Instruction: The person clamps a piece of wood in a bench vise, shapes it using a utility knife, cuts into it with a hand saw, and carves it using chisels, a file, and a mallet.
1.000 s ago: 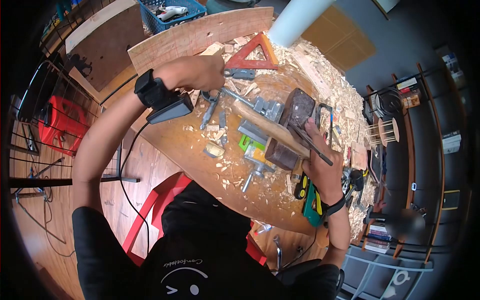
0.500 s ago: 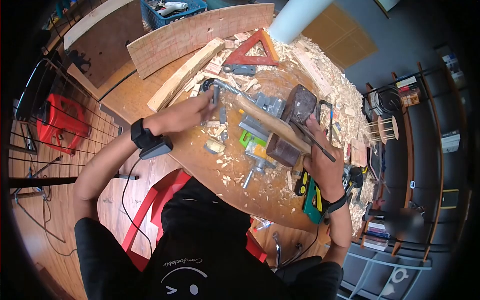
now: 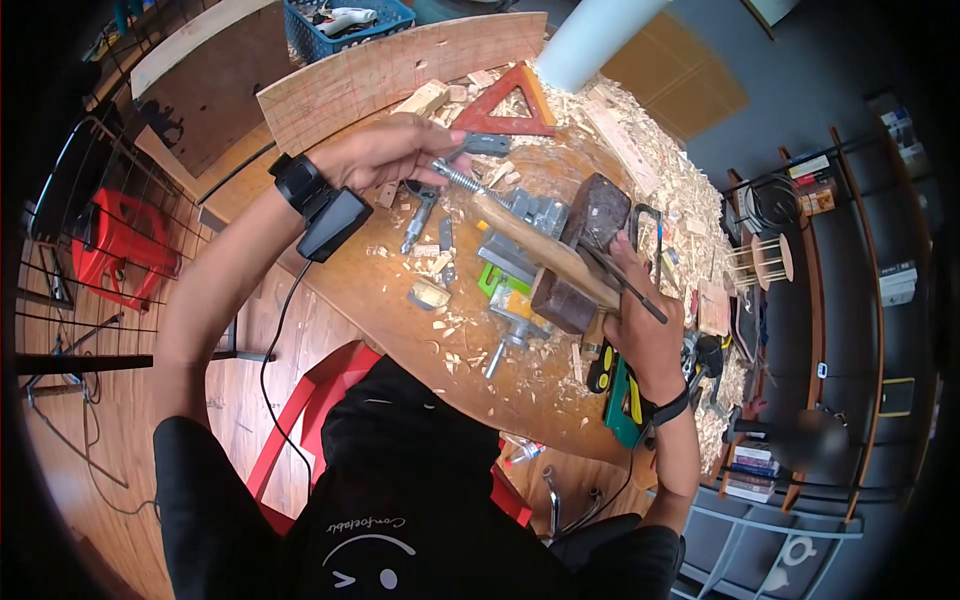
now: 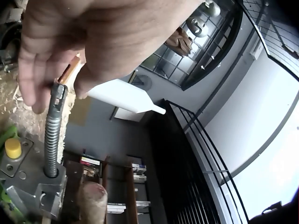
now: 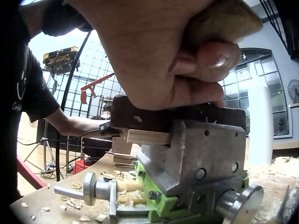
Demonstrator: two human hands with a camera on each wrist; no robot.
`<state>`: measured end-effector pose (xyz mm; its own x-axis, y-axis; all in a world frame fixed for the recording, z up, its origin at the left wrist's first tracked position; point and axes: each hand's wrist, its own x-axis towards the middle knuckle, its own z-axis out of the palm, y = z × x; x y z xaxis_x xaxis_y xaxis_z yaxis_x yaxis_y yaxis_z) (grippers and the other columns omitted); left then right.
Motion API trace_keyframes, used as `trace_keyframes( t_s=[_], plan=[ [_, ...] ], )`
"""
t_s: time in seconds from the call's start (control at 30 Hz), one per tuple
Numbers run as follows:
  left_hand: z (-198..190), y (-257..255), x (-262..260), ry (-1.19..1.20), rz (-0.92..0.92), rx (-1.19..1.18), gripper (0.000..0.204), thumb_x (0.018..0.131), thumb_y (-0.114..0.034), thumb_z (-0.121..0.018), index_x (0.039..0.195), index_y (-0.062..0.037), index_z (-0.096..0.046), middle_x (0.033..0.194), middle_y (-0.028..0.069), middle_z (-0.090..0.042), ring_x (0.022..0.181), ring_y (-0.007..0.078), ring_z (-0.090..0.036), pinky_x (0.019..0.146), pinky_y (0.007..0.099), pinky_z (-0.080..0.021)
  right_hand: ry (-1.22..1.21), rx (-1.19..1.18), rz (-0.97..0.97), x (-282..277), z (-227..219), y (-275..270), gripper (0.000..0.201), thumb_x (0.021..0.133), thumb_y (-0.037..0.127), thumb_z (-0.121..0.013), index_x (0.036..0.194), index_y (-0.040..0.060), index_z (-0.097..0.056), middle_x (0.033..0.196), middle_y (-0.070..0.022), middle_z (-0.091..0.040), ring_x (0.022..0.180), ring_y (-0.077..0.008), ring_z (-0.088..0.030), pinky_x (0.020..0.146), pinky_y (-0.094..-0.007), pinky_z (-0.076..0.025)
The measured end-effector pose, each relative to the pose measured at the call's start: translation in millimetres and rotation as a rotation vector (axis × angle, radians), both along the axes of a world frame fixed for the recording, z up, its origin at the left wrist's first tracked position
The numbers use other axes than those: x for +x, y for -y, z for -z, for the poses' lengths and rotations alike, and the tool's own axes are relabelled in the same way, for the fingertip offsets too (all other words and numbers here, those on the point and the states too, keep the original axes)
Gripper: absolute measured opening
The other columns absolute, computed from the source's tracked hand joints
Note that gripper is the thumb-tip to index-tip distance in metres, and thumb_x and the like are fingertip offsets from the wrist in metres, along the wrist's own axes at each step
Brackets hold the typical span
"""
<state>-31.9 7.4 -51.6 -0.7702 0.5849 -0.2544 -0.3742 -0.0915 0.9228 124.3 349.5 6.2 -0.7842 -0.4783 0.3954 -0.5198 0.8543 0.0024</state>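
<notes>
Farther from the body now, the left hand (image 3: 388,152) has swung up over the vise screw (image 3: 460,178) since the earlier frame, and the crank handle (image 3: 416,228) hangs down below its fingers. Those fingers are loosely spread, around the screw's outer end; I can't tell whether they touch it. Well apart from them, the right hand (image 3: 650,335) has its fingers curled round the mallet (image 3: 600,215) near its dark head, which lies on top of the vise (image 3: 542,213); a thin dark rod (image 3: 640,295) lies along those fingers. Just past the left fingertips sits the red triangle (image 3: 478,120), with the curved board (image 3: 400,75) standing on its edge behind. Beyond the right fingers, wood shavings (image 3: 700,240) heap toward the far edge. Bodyward of both hands, the wooden table (image 3: 400,300) shows a strip of brown top with scattered chips, then its rounded edge, close to the black shirt. Farther out, a red stool (image 3: 115,240) stands past the left forearm, and shelves (image 3: 822,260) line the room past the right hand.
</notes>
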Motion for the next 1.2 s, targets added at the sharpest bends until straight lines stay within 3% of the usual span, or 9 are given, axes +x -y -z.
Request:
trace_keyframes(
  t_s=[0.1, 0.2, 0.33, 0.4, 0.63, 0.83, 0.9, 1.03, 1.2],
  plan=[
    [5.7, 2.4, 0.1, -0.194, -0.071, 0.047, 0.030, 0.103, -0.031, -0.060, 0.108, -0.0015, -0.062, 0.105, 0.0099, -0.070, 0.100, 0.0122, -0.065, 0.088, 0.0252, -0.054, -0.011, -0.002, -0.003, -0.4, -0.1, -0.3, 0.056, 0.072, -0.007, -0.063, 0.127, 0.0008, -0.059, 0.134, -0.0175, -0.063, 0.076, -0.0301, -0.072, 0.056, -0.0344, -0.054],
    [-3.8, 5.6, 21.3, -0.152, -0.157, 0.187, 0.024, 0.104, -0.029, -0.058, 0.107, -0.0050, -0.058, 0.102, 0.0079, -0.069, 0.101, 0.0122, -0.064, 0.090, 0.0262, -0.050, -0.005, -0.007, -0.002, -0.1, 1.1, -1.5, 0.055, 0.072, -0.007, -0.063, 0.127, 0.0005, -0.059, 0.134, -0.0176, -0.063, 0.076, -0.0303, -0.072, 0.055, -0.0345, -0.054],
    [1.7, 8.7, 28.5, -0.127, -0.177, 0.273, 0.021, 0.101, -0.020, -0.061, 0.115, -0.0047, -0.053, 0.101, 0.0068, -0.068, 0.101, 0.0138, -0.064, 0.088, 0.0262, -0.052, -0.005, 0.027, 0.010, 0.3, 0.5, -0.8, 0.057, 0.070, -0.007, -0.065, 0.127, 0.0001, -0.058, 0.135, -0.0173, -0.062, 0.075, -0.0301, -0.072, 0.054, -0.0341, -0.054],
    [-1.8, 6.1, 32.0, -0.344, -0.148, 0.018, 0.025, 0.097, -0.007, -0.063, 0.117, -0.0057, -0.048, 0.106, 0.0087, -0.068, 0.103, 0.0141, -0.064, 0.088, 0.0282, -0.053, -0.002, 0.041, 0.007, 0.3, -0.9, -0.4, 0.058, 0.069, -0.007, -0.065, 0.126, -0.0001, -0.058, 0.135, -0.0173, -0.062, 0.074, -0.0299, -0.072, 0.054, -0.0342, -0.053],
    [0.2, 0.9, 32.4, -0.393, -0.073, 0.076, 0.033, 0.094, 0.005, -0.059, 0.119, -0.0087, -0.044, 0.114, 0.0115, -0.068, 0.107, 0.0148, -0.063, 0.093, 0.0318, -0.054, 0.015, 0.051, 0.006, 0.6, -1.1, -1.3, 0.061, 0.066, -0.007, -0.066, 0.127, -0.0005, -0.057, 0.136, -0.0177, -0.061, 0.071, -0.0300, -0.071, 0.053, -0.0347, -0.053],
    [8.0, 2.4, 24.7, -0.505, -0.004, 0.115, 0.025, 0.091, 0.010, -0.057, 0.106, -0.0078, -0.047, 0.116, 0.0116, -0.069, 0.110, 0.0158, -0.063, 0.094, 0.0318, -0.053, 0.030, 0.050, 0.006, 0.3, -1.3, -2.6, 0.063, 0.065, -0.008, -0.066, 0.127, 0.0002, -0.058, 0.137, -0.0172, -0.061, 0.071, -0.0304, -0.071, 0.054, -0.0348, -0.054],
    [9.8, 1.1, 32.6, -0.734, -0.049, 0.075, 0.021, 0.092, 0.013, -0.052, 0.099, -0.0072, -0.049, 0.117, 0.0115, -0.069, 0.114, 0.0157, -0.063, 0.094, 0.0309, -0.052, 0.042, 0.046, 0.011, 1.6, -2.6, -1.6, 0.063, 0.065, -0.008, -0.066, 0.127, 0.0004, -0.058, 0.137, -0.0171, -0.061, 0.071, -0.0304, -0.071, 0.054, -0.0346, -0.054],
    [14.2, -1.9, 45.9, -0.796, -0.165, 0.000, 0.020, 0.092, 0.015, -0.051, 0.094, -0.0053, -0.049, 0.114, 0.0106, -0.070, 0.114, 0.0169, -0.064, 0.093, 0.0322, -0.052, 0.024, 0.034, 0.000, 0.9, -1.3, -2.4, 0.065, 0.064, -0.008, -0.066, 0.128, 0.0011, -0.057, 0.137, -0.0167, -0.061, 0.072, -0.0299, -0.071, 0.055, -0.0341, -0.054],
    [31.4, -2.2, 50.1, -1.170, -0.276, -0.265, 0.019, 0.086, 0.014, -0.055, 0.096, -0.0017, -0.051, 0.107, 0.0141, -0.071, 0.104, 0.0291, -0.068, 0.086, 0.0358, -0.053, 0.024, 0.059, 0.007, 1.2, -1.8, -2.7, 0.066, 0.063, -0.008, -0.066, 0.128, 0.0009, -0.057, 0.137, -0.0164, -0.061, 0.077, -0.0287, -0.072, 0.056, -0.0339, -0.055]
  ],
)
